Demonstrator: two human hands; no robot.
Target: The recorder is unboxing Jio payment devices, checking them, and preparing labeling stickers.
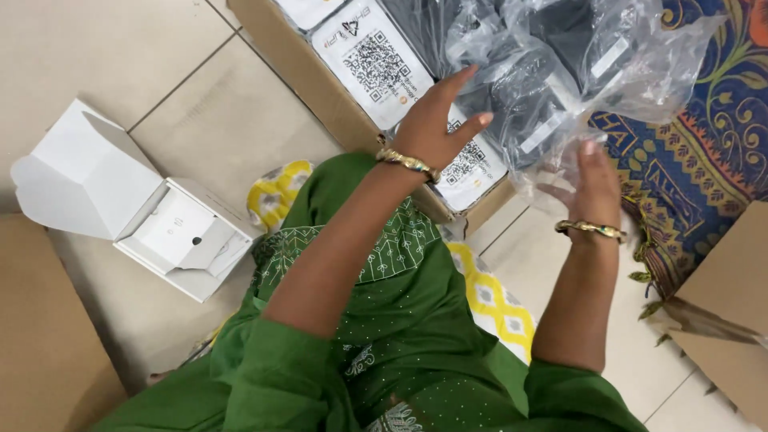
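Observation:
My left hand (436,120) reaches over an open cardboard box (316,76), fingers spread, touching the edge of a clear plastic bag (552,72) that wraps a black item. My right hand (592,180) is below the same bag, fingers pinching its loose lower edge. The bag lies over the box's right part. White flat packs (372,60) with square printed codes lie in the box under my left hand. Both wrists carry gold bangles.
An open white carton (172,232) with a raised lid sits on the tiled floor at left. Brown cardboard pieces lie at bottom left (44,336) and at right (724,312). A patterned cloth (712,152) covers the floor at right. My green clothing fills the foreground.

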